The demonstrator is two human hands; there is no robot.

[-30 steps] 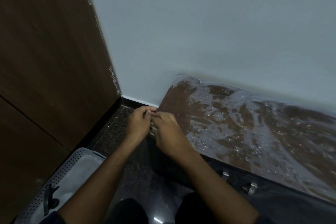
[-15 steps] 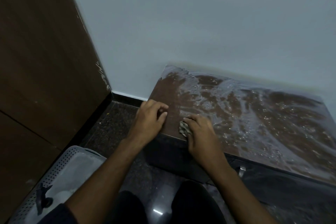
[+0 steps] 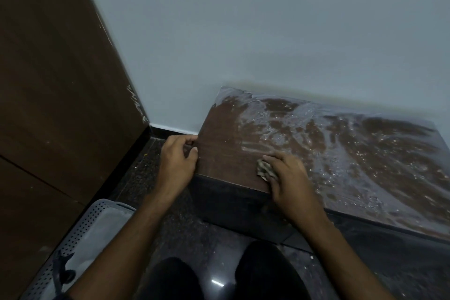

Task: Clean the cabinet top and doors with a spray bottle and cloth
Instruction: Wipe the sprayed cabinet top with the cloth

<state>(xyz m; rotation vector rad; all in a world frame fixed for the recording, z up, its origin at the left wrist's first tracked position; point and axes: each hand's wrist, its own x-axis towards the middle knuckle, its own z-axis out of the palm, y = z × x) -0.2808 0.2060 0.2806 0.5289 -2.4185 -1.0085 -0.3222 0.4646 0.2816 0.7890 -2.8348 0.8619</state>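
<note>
A low dark-brown cabinet (image 3: pixel 219 153) stands against the pale wall, its top streaked with wet foam across the middle and right. The left strip of the top looks wiped and dull. My right hand (image 3: pixel 289 178) presses a small crumpled cloth (image 3: pixel 264 169) onto the top near the front left corner. My left hand (image 3: pixel 177 161) rests at the cabinet's left edge with fingers curled over that edge. No spray bottle is in view.
A tall brown wooden panel (image 3: pixel 60 105) fills the left side. A grey perforated basket (image 3: pixel 80 238) sits on the dark speckled floor (image 3: pixel 146 178) at lower left. My knees show at the bottom centre. The cabinet's dark front (image 3: pixel 243 209) faces me.
Both hands were pinched together at the cabinet's left corner. They have parted: the right hand slid the cloth rightward over the top, and the left hand settled on the left edge.
</note>
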